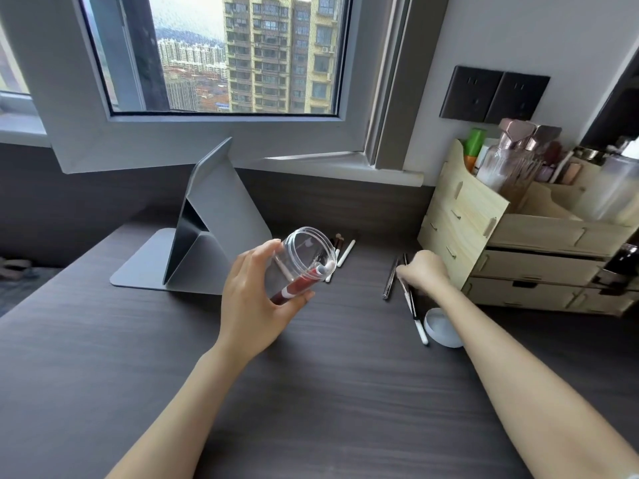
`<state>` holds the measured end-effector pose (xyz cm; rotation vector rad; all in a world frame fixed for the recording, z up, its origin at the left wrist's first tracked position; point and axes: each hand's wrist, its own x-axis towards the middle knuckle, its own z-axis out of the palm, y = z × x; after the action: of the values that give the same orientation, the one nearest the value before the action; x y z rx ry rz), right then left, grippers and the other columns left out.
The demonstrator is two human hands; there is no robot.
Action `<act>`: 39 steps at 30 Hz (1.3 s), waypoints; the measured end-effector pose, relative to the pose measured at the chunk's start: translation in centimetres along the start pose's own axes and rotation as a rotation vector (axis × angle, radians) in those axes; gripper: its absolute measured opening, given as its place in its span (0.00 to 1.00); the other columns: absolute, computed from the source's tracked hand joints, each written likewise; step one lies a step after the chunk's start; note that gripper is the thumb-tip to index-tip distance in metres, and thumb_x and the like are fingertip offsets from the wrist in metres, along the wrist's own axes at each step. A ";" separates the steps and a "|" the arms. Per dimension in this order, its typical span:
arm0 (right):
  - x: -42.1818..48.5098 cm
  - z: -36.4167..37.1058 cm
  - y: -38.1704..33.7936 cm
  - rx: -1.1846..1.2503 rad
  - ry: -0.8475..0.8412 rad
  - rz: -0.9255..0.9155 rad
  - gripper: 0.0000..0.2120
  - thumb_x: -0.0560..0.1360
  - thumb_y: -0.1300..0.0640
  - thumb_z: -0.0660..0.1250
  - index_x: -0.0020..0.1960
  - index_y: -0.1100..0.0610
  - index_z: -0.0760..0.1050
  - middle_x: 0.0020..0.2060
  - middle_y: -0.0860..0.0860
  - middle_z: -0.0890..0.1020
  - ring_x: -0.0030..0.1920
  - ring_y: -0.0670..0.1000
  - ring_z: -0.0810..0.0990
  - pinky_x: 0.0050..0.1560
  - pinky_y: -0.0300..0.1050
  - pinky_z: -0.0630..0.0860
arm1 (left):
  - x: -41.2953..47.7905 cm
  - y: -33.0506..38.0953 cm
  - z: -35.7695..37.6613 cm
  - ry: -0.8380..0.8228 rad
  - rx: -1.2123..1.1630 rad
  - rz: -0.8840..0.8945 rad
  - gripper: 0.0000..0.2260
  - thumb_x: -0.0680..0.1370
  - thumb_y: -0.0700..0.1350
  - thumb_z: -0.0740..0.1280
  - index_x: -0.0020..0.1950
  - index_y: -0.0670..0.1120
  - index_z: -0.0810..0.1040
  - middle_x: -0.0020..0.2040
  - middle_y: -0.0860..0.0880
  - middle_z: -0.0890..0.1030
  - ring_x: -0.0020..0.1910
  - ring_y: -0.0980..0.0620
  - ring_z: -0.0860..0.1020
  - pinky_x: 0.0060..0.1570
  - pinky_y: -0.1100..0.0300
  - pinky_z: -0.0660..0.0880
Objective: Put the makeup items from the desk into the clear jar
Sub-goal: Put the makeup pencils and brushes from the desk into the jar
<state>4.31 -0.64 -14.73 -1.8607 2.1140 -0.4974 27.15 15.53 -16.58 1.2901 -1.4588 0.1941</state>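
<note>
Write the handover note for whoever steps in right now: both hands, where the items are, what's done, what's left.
Left hand: holds the clear jar tilted above the desk, mouth open.
Right hand: closing on the white-handled brush beside the dark pencil.
Done: a red tube is inside the jar.
Left: that brush, the pencil, and the brushes behind the jar. The lid lies by the wooden organizer.

Bare desk (311, 392) between tablet stand (207, 236), organizer (484, 229).
</note>
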 end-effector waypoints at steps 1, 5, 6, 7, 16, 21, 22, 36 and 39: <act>-0.2 -0.8 0.1 0.157 0.024 0.003 0.09 0.70 0.62 0.64 0.32 0.60 0.69 0.27 0.54 0.73 0.28 0.56 0.73 0.25 0.40 0.63 | 0.0 0.0 0.0 -0.002 -0.002 -0.004 0.36 0.59 0.46 0.81 0.62 0.48 0.67 0.55 0.54 0.72 0.55 0.54 0.71 0.55 0.78 0.61; -3.8 -5.2 -0.6 1.006 0.049 -0.111 0.17 0.73 0.69 0.60 0.58 0.57 0.65 0.33 0.56 0.76 0.19 0.45 0.76 0.18 0.36 0.72 | 0.1 -0.1 0.1 -0.002 0.005 -0.012 0.36 0.59 0.46 0.81 0.62 0.49 0.67 0.55 0.54 0.73 0.55 0.54 0.71 0.56 0.79 0.59; -5.2 -6.2 -1.1 1.146 0.052 -0.200 0.18 0.73 0.71 0.59 0.58 0.56 0.64 0.35 0.59 0.77 0.20 0.45 0.78 0.20 0.37 0.74 | 0.0 -0.1 0.2 -0.005 0.008 -0.012 0.36 0.59 0.47 0.81 0.62 0.48 0.68 0.55 0.54 0.73 0.55 0.54 0.71 0.56 0.78 0.60; -6.8 -7.2 -1.7 1.238 0.050 -0.296 0.17 0.74 0.73 0.58 0.56 0.55 0.64 0.36 0.60 0.79 0.22 0.47 0.80 0.23 0.38 0.77 | 0.0 -0.1 0.2 -0.013 0.013 -0.010 0.35 0.60 0.47 0.81 0.62 0.48 0.68 0.55 0.53 0.74 0.55 0.54 0.71 0.56 0.77 0.61; -14.9 -4.7 -5.4 0.738 0.084 -0.785 0.08 0.76 0.57 0.65 0.54 0.49 0.74 0.36 0.52 0.82 0.33 0.50 0.79 0.35 0.41 0.75 | -0.1 0.2 0.0 -0.006 0.030 0.009 0.35 0.60 0.48 0.80 0.62 0.48 0.67 0.55 0.53 0.74 0.56 0.53 0.71 0.57 0.75 0.62; -14.5 -2.7 -6.3 0.332 0.287 -1.070 0.17 0.75 0.46 0.60 0.49 0.55 0.82 0.43 0.49 0.82 0.47 0.50 0.76 0.47 0.40 0.72 | 0.1 0.2 -0.1 -0.003 0.024 0.025 0.33 0.61 0.51 0.77 0.62 0.47 0.67 0.56 0.50 0.76 0.55 0.53 0.72 0.54 0.67 0.67; -14.3 -2.7 -6.4 0.332 0.271 -1.096 0.18 0.76 0.46 0.59 0.50 0.56 0.83 0.44 0.49 0.81 0.49 0.52 0.75 0.50 0.43 0.72 | 0.1 0.1 -0.1 0.006 0.023 0.016 0.33 0.61 0.51 0.77 0.62 0.46 0.68 0.57 0.51 0.75 0.55 0.52 0.72 0.54 0.65 0.67; -4.9 6.8 -9.0 -0.555 0.146 -1.203 0.06 0.64 0.64 0.71 0.39 0.56 0.83 0.37 0.52 0.84 0.42 0.57 0.79 0.40 0.47 0.70 | 1.0 -0.3 -1.3 0.188 -0.282 -0.258 0.32 0.62 0.56 0.74 0.61 0.57 0.62 0.56 0.62 0.71 0.57 0.63 0.73 0.57 0.72 0.67; -5.2 6.9 -9.9 -0.722 0.233 -1.223 0.10 0.51 0.60 0.78 0.24 0.53 0.77 0.22 0.47 0.79 0.28 0.52 0.78 0.28 0.40 0.69 | 1.0 -0.5 -1.2 0.196 -0.273 -0.273 0.32 0.62 0.55 0.75 0.61 0.57 0.63 0.56 0.64 0.70 0.57 0.62 0.73 0.58 0.70 0.68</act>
<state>16.79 2.92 -16.73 -3.5697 1.0117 -0.1354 28.51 15.58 -15.59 1.1946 -1.0881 -0.0584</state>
